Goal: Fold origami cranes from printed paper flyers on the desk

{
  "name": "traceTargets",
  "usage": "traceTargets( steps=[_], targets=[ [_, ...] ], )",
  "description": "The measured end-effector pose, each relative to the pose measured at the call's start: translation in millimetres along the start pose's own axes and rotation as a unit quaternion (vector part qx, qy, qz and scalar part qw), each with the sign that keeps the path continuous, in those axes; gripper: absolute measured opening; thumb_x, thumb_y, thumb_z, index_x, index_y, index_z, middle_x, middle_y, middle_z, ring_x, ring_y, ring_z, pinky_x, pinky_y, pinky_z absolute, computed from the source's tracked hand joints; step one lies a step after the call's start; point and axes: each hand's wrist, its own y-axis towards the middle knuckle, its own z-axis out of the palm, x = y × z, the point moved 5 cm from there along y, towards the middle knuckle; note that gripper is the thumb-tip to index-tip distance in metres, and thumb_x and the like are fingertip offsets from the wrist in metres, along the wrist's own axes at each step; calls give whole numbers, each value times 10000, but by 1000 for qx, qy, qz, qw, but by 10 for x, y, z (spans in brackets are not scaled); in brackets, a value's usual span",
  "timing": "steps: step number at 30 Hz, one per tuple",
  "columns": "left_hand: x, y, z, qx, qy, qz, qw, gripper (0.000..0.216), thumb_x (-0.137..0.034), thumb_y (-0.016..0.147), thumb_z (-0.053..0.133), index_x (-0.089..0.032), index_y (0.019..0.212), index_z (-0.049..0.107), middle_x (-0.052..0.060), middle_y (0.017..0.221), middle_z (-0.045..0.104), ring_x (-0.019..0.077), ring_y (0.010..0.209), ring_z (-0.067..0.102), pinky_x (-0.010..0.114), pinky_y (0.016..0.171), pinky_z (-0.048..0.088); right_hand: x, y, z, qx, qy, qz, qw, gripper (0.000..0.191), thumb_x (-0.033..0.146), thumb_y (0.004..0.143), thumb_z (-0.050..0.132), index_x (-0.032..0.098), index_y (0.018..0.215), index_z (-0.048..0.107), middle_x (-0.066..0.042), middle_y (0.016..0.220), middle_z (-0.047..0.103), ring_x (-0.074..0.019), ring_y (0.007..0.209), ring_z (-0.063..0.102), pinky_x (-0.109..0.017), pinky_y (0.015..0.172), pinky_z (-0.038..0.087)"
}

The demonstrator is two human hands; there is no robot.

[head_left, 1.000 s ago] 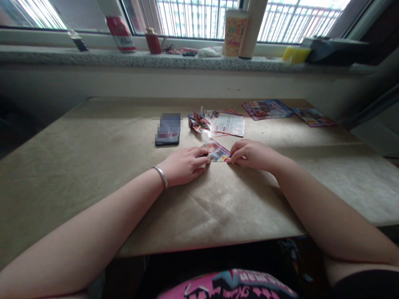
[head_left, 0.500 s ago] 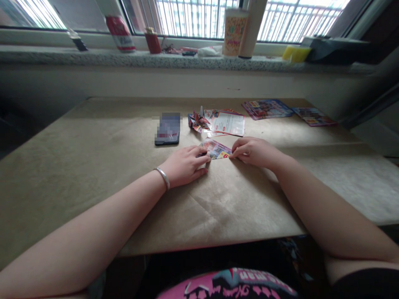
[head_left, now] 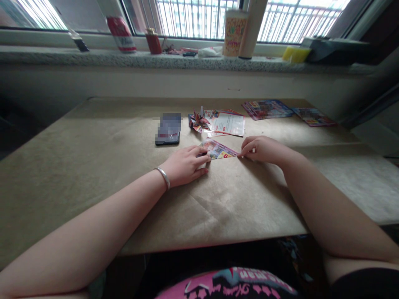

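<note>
A colourful printed sheet of paper (head_left: 220,150), folded into a triangular shape, lies flat on the table in front of me. My left hand (head_left: 188,165), with a silver bangle at the wrist, rests over its left end with fingers stretched out, hiding that part. At the paper's right tip, my right hand (head_left: 256,149) has thumb and forefinger pinched on the corner. Just beyond the paper are a crumpled or folded piece of printed paper (head_left: 198,121) and some loose printed sheets (head_left: 230,123).
A dark phone (head_left: 168,129) lies left of the sheets. Printed leaflets (head_left: 268,109) are piled at the back right, another leaflet (head_left: 314,116) beside them. On the windowsill (head_left: 187,62) stand a red can (head_left: 121,35), a patterned cup (head_left: 235,33) and a yellow object (head_left: 296,54).
My right hand has slid a little to the right, from along the paper's near edge out to its right tip. More of the paper's right end shows. My left hand has stayed in place.
</note>
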Motion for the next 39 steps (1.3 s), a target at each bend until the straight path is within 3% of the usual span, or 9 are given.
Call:
traceTargets(
  steps=[12,15,18,21,24,27,33,39],
  targets=[
    [5,12,-2,13,-11,-13,1000,362,-421,944,490,-197,1198,615,118,1325,554,276,1180,541,436,990,473,-166,-42,-20,5,11,19,1000,241,125,763,597,266,818,785,-17,850,718,-129,683,629,-262,641,487],
    [0,12,-4,15,-11,-11,1000,360,-415,947,484,-191,1196,615,122,1331,550,277,1188,537,434,995,472,-151,-26,-34,-38,-2,53,998,244,118,762,581,260,794,777,-23,863,713,-134,696,618,-268,642,482],
    [-1,12,-5,19,-10,-13,1000,363,-418,949,480,-193,1200,616,120,1333,550,289,1193,536,444,994,475,-52,6,-66,-132,14,100,986,269,97,789,537,226,837,769,-51,906,714,-154,733,620,-295,683,498],
    [-4,12,-9,10,-7,-7,1000,366,-416,950,479,-187,1199,619,122,1321,557,292,1189,537,445,996,475,281,73,-17,-177,31,-9,984,290,111,835,516,223,946,760,-65,946,718,-193,897,627,-354,846,501],
    [-5,12,-5,1,-9,0,1000,369,-417,950,480,-184,1200,620,128,1309,563,284,1179,543,444,995,477,576,138,137,-134,7,-83,988,312,152,874,511,226,1084,729,-72,1032,716,-204,958,610,-369,881,490],
    [-3,11,7,-3,-7,6,1000,385,-422,955,467,-178,1213,617,135,1327,555,287,1199,534,447,1010,467,712,176,261,-96,-33,-102,990,300,201,902,504,221,1102,726,-74,1081,702,-208,974,593,-353,871,482],
    [23,-4,52,13,1,6,1000,444,-446,966,443,-192,1311,561,112,1445,479,291,1316,452,509,1144,304,768,179,272,-97,-120,-118,981,308,253,947,456,220,1052,744,-80,1009,702,-201,885,583,-345,818,454],
    [41,13,89,27,-13,-10,999,491,-477,972,409,-284,1421,457,57,1543,358,293,1434,288,518,1182,197,793,183,259,-96,-162,-102,977,301,258,936,468,209,1041,746,-82,1000,703,-222,931,594,-360,855,435]
  ],
)
